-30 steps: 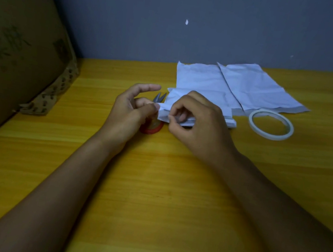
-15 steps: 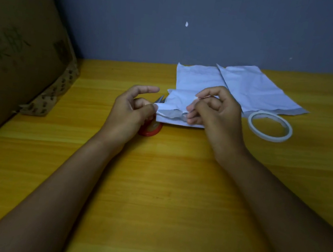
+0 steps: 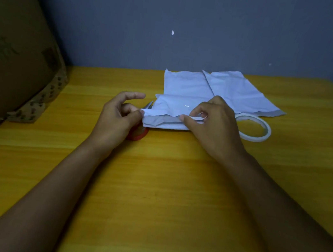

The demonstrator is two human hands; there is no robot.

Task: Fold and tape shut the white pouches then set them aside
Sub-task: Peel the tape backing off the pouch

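Both hands, left hand (image 3: 119,116) and right hand (image 3: 211,124), pinched one folded pouch (image 3: 169,113), untaped; two flat pouches (image 3: 221,88) remained.

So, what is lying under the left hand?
Under the left hand lies a red ring-shaped handle, with grey metal blades showing beyond; probably scissors. The hand covers the rest.

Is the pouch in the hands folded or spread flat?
Folded: the held pouch is doubled over, pinched by left hand and right hand.
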